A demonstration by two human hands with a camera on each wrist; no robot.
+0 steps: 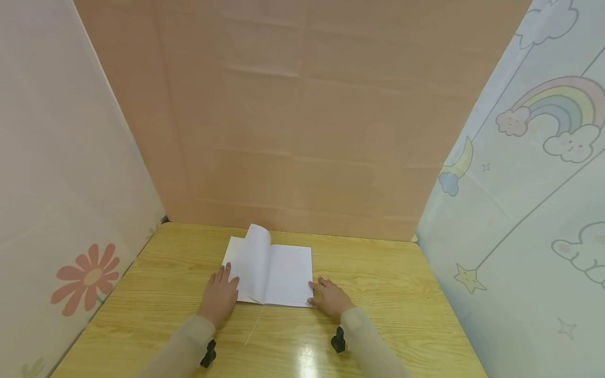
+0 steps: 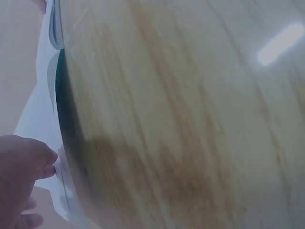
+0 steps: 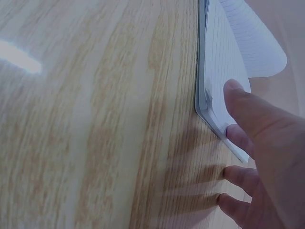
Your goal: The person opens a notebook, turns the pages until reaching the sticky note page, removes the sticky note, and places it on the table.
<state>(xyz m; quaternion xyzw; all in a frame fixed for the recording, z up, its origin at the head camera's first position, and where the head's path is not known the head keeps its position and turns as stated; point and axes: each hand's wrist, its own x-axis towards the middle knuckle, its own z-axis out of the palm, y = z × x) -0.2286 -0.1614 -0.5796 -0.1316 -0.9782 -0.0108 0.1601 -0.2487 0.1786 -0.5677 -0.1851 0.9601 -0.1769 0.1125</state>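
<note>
An open notebook (image 1: pixel 289 275) with lined white pages lies toward the back of the table. Some of its leaves (image 1: pixel 257 257) stand curled up near the spine. My left hand (image 1: pixel 219 296) rests on the left page, fingers extended; the left wrist view shows its thumb (image 2: pixel 45 152) near the notebook's lower edge. At the right edge is my right hand (image 1: pixel 332 299), fingers spread. In the right wrist view its thumb (image 3: pixel 243 102) is over the lined page (image 3: pixel 221 57), and other fingers reach beside the notebook's corner. A thin ribbon bookmark (image 1: pixel 254 326) trails from the spine toward me.
The wood-grain table (image 1: pixel 387 315) extends around the notebook. Behind it rises a brown panel (image 1: pixel 302 131). Printed white sheets stand at the left (image 1: pixel 71 157) and right (image 1: pixel 534 220). Light reflects off the table's front.
</note>
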